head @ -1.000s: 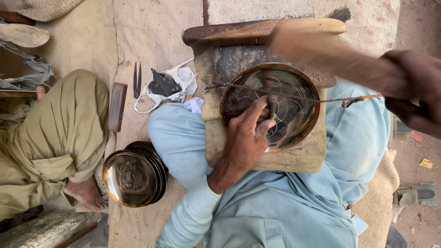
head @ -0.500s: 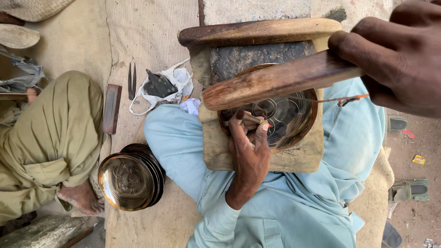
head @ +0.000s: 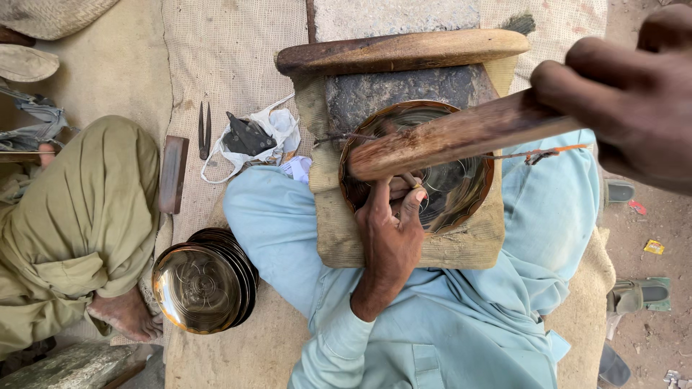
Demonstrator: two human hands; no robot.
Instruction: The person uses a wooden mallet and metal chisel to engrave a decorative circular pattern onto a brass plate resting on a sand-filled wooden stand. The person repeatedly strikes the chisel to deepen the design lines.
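Note:
My left hand (head: 391, 229) rests on a round engraved metal plate (head: 461, 189), its fingers pinched on a small chisel whose tip is hidden under the mallet. The plate lies on a padded block (head: 339, 230) across my lap, which is clothed in light blue. My right hand (head: 623, 108), near the camera at the upper right, grips the handle of a wooden mallet (head: 440, 140). The mallet's head is low over the plate, right above the fingers of my left hand.
A stack of engraved metal plates (head: 205, 287) sits on the mat at my left knee. Another person in olive clothes (head: 79, 216) sits at the left, bare foot (head: 128, 315) beside the stack. A wooden block (head: 173, 174), tweezers (head: 205, 130) and a white bag with dark tools (head: 252, 137) lie nearby.
The mallet has swung down from a raised position to just over the plate. My left hand has stayed on the plate, holding the chisel.

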